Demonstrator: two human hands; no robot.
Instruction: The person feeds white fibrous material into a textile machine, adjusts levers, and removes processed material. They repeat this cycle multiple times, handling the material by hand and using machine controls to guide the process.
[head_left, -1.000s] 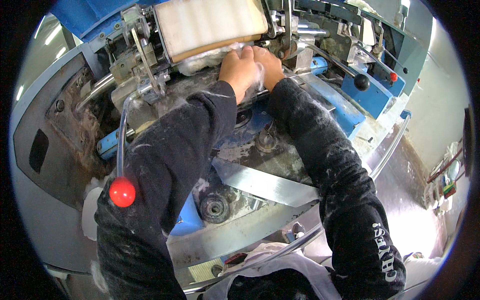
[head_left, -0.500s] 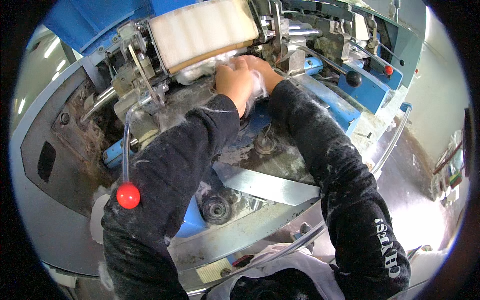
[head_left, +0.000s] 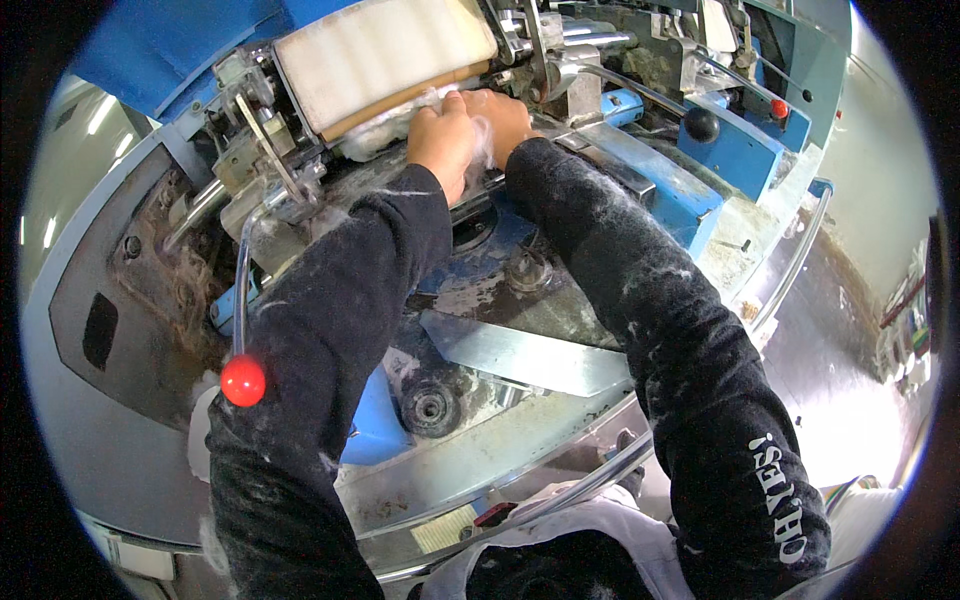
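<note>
My left hand (head_left: 441, 143) and my right hand (head_left: 503, 122) meet just below a cream padded cover (head_left: 385, 60) on a blue and grey machine. Fingers on both hands are curled and closed. White fluffy fibre (head_left: 483, 147) shows between my hands and hangs down by my left wrist. More of this fibre (head_left: 378, 138) lies in a strip along the cover's lower edge, beside my left hand. My fingertips are partly hidden, so how each one pinches the fibre is unclear. Lint clings to both black sleeves.
A lever with a red knob (head_left: 243, 380) stands against my left forearm. Levers with a black knob (head_left: 702, 124) and a smaller red knob (head_left: 779, 107) stick out at right. Below my hands lie a slanted metal plate (head_left: 525, 355) and a curved rail (head_left: 600, 478).
The whole view has shifted slightly. My hands stay together at the fibre, having moved a little to the left and up, and less fluff shows beneath the padded cover.
</note>
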